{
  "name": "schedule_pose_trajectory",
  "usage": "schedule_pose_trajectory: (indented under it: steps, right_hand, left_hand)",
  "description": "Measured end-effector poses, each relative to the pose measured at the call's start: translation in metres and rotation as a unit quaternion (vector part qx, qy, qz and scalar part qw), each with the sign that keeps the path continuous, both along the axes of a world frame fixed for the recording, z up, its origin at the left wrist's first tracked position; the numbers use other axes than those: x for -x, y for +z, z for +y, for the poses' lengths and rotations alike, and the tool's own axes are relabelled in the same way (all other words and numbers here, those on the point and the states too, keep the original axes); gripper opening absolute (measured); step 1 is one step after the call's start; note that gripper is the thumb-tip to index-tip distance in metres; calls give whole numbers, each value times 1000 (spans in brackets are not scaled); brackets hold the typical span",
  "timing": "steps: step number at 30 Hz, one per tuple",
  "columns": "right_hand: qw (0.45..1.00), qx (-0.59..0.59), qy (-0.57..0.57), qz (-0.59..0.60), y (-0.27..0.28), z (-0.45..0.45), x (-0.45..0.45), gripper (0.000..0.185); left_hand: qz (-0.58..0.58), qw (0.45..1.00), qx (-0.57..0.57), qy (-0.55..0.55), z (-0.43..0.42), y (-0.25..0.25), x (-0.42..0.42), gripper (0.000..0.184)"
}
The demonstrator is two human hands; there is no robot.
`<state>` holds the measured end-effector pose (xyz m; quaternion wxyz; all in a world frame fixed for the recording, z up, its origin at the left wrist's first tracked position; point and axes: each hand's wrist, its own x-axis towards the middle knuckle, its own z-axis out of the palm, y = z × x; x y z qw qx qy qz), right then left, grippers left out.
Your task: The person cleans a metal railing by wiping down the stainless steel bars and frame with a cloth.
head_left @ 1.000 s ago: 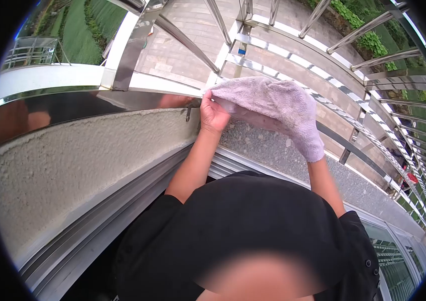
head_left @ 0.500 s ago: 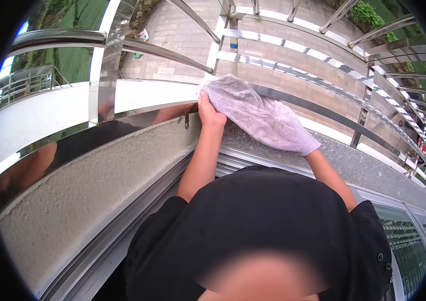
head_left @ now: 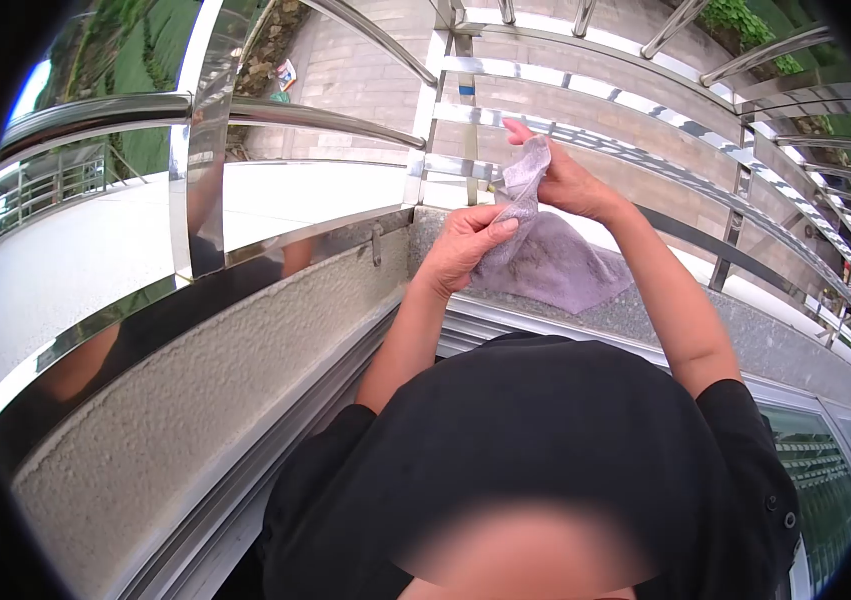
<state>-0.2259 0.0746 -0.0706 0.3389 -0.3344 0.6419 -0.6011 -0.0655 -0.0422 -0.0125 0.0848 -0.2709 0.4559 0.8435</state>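
Metal railings (head_left: 565, 80) stand beyond the stone ledge (head_left: 630, 314) under a drooping cloth (head_left: 550, 262). The left hand (head_left: 459, 248) grips its bunched middle; the right hand (head_left: 571, 186), fingers partly extended, touches its upper end, grip unclear.

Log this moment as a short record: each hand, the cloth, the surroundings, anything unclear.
Left hand: pinching the cloth between thumb and fingers
Right hand: at the cloth's upper end, some fingers extended
Cloth: light purple, bunched between the hands, spread wider below
Under cloth: speckled gray ledge
Left side: rough, pale wall
Beyond: shiny metal railing
Unclear: right hand's grip, partly hidden; whether the cloth touches the ledge
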Motion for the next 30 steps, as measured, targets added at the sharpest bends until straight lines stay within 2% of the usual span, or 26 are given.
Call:
schedule_pose_trajectory:
  steps: [2,4,5,8,10,11,12,13,15,16,17,18,20,21,24,25,30]
  right_hand:
    - [975,-36,86,-201,-5,-24,-1,38]
    - [920,-89,175,-338,-13,-45,0,40]
    - [926,-22,74,-369,-17,-58,-9,29]
    - [947,-34,-37,-316,-49,-109,2,25]
    - [977,-173,-58,-109,-64,-145,6,23]
    - [969,-237,-69,-2,-67,-161,5,22]
    - [962,-260,-56,53,-62,-171,2,21]
    - [952,-283,-44,106,-51,-181,2,20]
    - [919,-317,-28,232,-52,-204,-4,15]
    - [927,-264,7,268,-60,-207,-5,14]
    - [929,-210,41,302,-69,-208,-6,13]
    - [927,-156,76,334,-75,-209,-6,13]
    - [917,-167,116,343,-88,-204,-5,13]
    - [918,-166,136,334,-89,-201,-3,13]
    - [915,-145,153,343,-79,-192,0,15]
    - [917,-142,149,342,-78,-188,-2,15]
    - [928,-123,78,342,-88,-182,-12,18]
  left_hand:
    - [21,995,7,101,-4,-9,-1,28]
    - [51,973,-24,225,-15,-13,1,28]
    - [50,955,-19,292,-20,-15,4,25]
    - [-49,901,80,423,-39,-59,6,19]
    - [-72,872,156,458,-52,-101,11,17]
    - [-96,857,208,462,-60,-123,14,16]
    - [-122,838,261,464,-65,-135,19,16]
    - [-154,824,317,443,-69,-141,25,24]
    - [-203,733,504,410,-69,-145,32,32]
    - [-225,674,589,384,-68,-143,35,36]
    - [-264,714,550,344,-64,-140,37,46]
    - [-258,698,590,312,-63,-144,37,46]
    - [-248,661,664,247,-58,-150,34,48]
    - [-263,644,705,135,-56,-145,28,49]
    - [-230,610,758,-13,-48,-138,5,48]
    - [-203,591,781,-1,-47,-141,1,47]
    - [-164,610,773,56,-46,-146,4,46]
